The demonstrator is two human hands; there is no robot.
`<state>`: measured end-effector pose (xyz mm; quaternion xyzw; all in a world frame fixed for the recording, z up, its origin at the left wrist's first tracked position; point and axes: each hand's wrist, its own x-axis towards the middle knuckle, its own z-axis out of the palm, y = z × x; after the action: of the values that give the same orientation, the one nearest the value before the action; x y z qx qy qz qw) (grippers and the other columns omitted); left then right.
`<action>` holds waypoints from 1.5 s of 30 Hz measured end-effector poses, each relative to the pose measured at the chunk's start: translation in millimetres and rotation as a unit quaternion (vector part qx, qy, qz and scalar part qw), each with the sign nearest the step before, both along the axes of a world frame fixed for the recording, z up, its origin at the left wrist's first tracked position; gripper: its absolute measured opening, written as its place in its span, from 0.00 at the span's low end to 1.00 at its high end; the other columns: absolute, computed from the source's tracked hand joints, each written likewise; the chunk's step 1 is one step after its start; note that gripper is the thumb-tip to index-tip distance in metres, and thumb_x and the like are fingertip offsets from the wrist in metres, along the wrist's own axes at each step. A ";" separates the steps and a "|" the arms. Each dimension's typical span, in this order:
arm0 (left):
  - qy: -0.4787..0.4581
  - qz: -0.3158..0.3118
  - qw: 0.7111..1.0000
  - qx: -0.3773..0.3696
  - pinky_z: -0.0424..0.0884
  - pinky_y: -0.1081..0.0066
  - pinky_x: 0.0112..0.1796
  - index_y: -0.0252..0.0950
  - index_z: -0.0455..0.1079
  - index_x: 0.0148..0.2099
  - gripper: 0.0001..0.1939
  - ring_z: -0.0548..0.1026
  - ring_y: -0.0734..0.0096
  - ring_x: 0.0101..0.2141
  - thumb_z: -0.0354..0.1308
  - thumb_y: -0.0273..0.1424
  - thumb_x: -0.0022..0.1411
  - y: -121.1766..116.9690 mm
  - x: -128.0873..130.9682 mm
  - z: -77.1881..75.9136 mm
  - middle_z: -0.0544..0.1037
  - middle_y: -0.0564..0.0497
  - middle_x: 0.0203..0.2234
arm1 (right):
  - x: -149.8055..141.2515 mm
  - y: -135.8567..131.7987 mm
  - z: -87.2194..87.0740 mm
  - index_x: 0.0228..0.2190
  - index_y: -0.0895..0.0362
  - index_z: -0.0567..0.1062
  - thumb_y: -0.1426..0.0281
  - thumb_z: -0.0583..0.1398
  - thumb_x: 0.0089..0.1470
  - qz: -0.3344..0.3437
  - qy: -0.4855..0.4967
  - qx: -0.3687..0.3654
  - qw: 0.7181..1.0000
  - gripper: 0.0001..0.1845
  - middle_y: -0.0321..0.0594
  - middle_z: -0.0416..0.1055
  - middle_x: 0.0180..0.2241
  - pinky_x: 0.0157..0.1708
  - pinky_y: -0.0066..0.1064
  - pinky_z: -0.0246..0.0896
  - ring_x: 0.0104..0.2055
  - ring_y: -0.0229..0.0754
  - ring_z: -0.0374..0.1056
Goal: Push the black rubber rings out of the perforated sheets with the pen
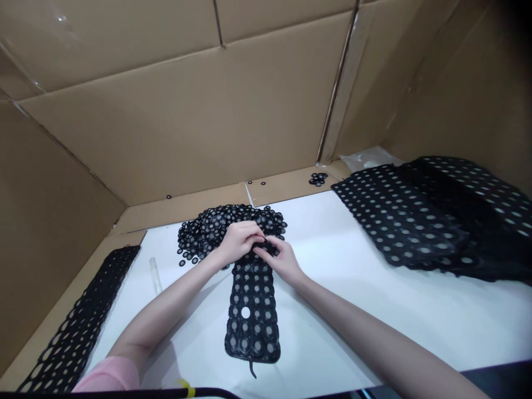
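In front of me lies a narrow black strip (pixel 251 316) covered in rows of round cells with pale grey centres; one cell shows a bright white hole, and a thin tail sticks out at the near end. Over its far end, my left hand (pixel 241 241) is closed in a pinch. Close beside it, my right hand (pixel 284 260) also pinches, thumb and forefinger pointing toward the left fingertips. Something small and black shows between the fingertips, too hidden to name. Just behind the hands rises a heap of small black rings with grey centres (pixel 208 227).
Stacked black perforated sheets (pixel 399 216) lie at the right, near a clear plastic bag (pixel 368 158). Another perforated sheet (pixel 87 310) runs along the left edge. A clear stick (pixel 155 275) rests on the white table (pixel 324 332). Several loose rings (pixel 318 179) sit by the cardboard wall (pixel 199 122).
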<state>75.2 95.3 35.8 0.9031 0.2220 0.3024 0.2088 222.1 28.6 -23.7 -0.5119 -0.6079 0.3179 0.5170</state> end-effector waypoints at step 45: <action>0.004 0.014 0.998 -0.056 0.68 0.72 0.37 0.35 0.75 0.38 0.08 0.75 0.70 0.33 0.63 0.34 0.57 7.4 -22.5 -10.0 0.77 0.50 0.30 | -0.4 -2.3 6.4 0.33 0.55 0.76 0.61 0.63 0.48 -0.032 0.076 -0.013 0.996 0.12 0.41 0.76 0.37 0.45 0.39 0.63 0.41 0.47 0.71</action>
<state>52.7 102.7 25.9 0.8882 0.2521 0.2885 0.2534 221.6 26.2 -17.2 -0.5118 -0.5460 0.3470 0.5652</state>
